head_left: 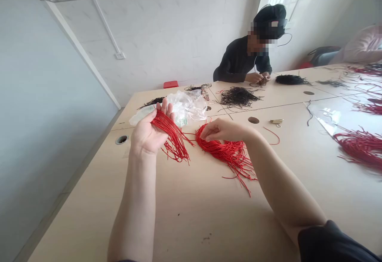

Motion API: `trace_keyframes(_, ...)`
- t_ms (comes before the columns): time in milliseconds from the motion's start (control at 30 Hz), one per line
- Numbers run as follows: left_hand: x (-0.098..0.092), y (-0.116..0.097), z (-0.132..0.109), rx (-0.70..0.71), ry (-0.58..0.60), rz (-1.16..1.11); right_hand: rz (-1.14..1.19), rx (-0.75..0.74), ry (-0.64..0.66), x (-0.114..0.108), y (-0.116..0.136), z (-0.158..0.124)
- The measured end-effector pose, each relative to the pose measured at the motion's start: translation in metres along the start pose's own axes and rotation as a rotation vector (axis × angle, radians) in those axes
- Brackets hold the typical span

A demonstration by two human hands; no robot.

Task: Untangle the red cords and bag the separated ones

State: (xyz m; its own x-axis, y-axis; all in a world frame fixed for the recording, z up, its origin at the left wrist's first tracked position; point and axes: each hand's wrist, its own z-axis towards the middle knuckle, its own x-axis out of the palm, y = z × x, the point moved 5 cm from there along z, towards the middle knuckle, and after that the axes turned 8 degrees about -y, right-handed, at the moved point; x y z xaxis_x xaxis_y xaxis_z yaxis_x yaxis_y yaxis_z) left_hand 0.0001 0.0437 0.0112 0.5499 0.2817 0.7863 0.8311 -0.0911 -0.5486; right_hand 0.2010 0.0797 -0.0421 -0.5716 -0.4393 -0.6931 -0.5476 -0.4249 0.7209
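My left hand (pixel 149 132) is raised palm-up above the table, fingers curled around a bundle of red cords (pixel 173 136) that hangs down from the palm. My right hand (pixel 222 130) reaches down onto a pile of red cords (pixel 228 152) lying on the wooden table (pixel 191 214), its fingertips pinched together on the pile's top edge. A crumpled clear plastic bag (pixel 186 107) lies just behind my left hand.
Another person in black sits across the table, hands (pixel 259 79) working black cord. Piles of black cord (pixel 238 96) lie before them. More red cords (pixel 359 146) lie at right. A small metal clip (pixel 277 122), a loose red cord (pixel 273 134) and cable holes (pixel 253 120) mark the tabletop.
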Motion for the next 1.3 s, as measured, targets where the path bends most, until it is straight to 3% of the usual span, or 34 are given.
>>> trace_keyframes(167, -0.002, -0.001, 0.002, 0.018, 0.008, -0.05, -0.432, 0.097, 0.009, 0.009, -0.014, 0.008)
trace_keyframes(500, 0.006, 0.001, -0.005, -0.012, 0.034, -0.023, -0.616, 0.174, -0.031, 0.067, -0.031, 0.037)
trace_keyframes(600, 0.008, 0.003, -0.007, -0.038, 0.06, -0.031, -0.599, 0.156, -0.015, 0.065, -0.034, 0.039)
trace_keyframes(833, 0.005, 0.002, -0.004, -0.027, 0.088, -0.019, -0.528, 0.132, -0.104, 0.015, -0.036, 0.022)
trace_keyframes(933, 0.005, 0.003, -0.003, -0.03, 0.094, -0.029, -0.512, 0.13, -0.109, 0.006, -0.036, 0.016)
trace_keyframes(1033, 0.005, 0.005, -0.003, -0.051, 0.091, -0.04, -0.515, 0.099, -0.087, 0.013, -0.031, 0.017)
trace_keyframes(1300, 0.005, 0.007, -0.004, -0.046, 0.066, 0.009, -0.577, 0.042, 0.031, 0.058, -0.026, 0.032)
